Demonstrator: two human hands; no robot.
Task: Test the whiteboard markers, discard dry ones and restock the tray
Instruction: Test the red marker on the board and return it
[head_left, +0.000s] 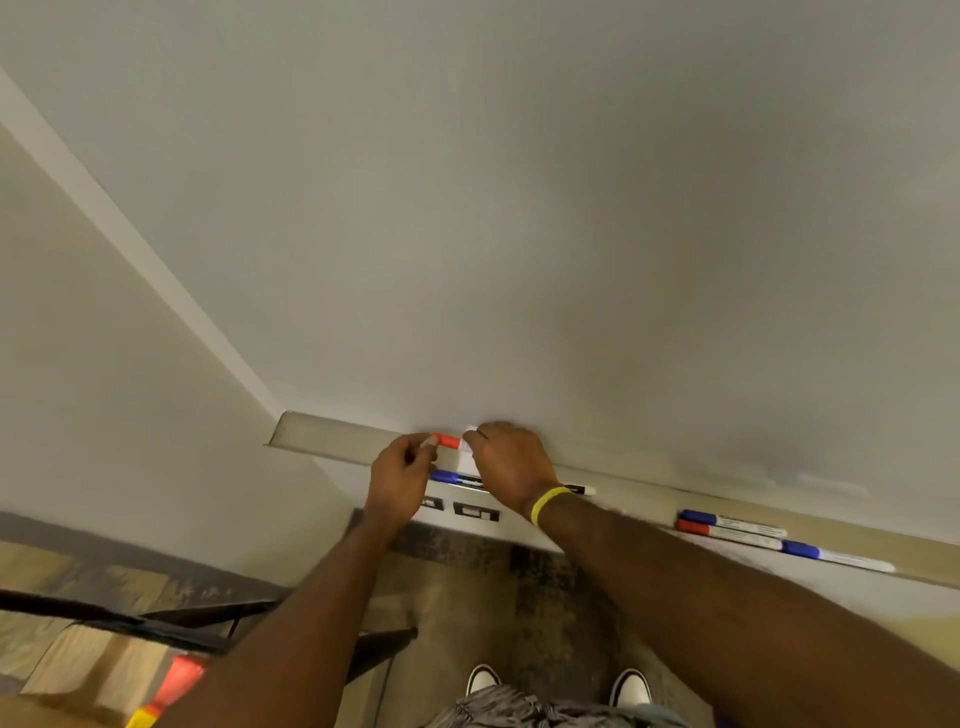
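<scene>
A red-capped whiteboard marker (451, 441) is held level just above the tray (322, 437) at the board's lower edge. My left hand (400, 475) pinches its red cap end. My right hand (511, 467) grips the white barrel, which is mostly hidden under the fingers. Below the hands, a blue-capped marker (448, 476) lies in the tray, partly covered by my right wrist. Farther right in the tray lie three more markers: a blue-capped one (732, 522), a red-capped one (727, 535) and another blue-capped one (836, 557).
The whiteboard (519, 234) fills the upper view, with a wall (104, 364) to its left. A black-framed piece of furniture (156, 618) and a red and yellow object (171, 686) sit at lower left. My shoes (556, 683) stand on dark flooring.
</scene>
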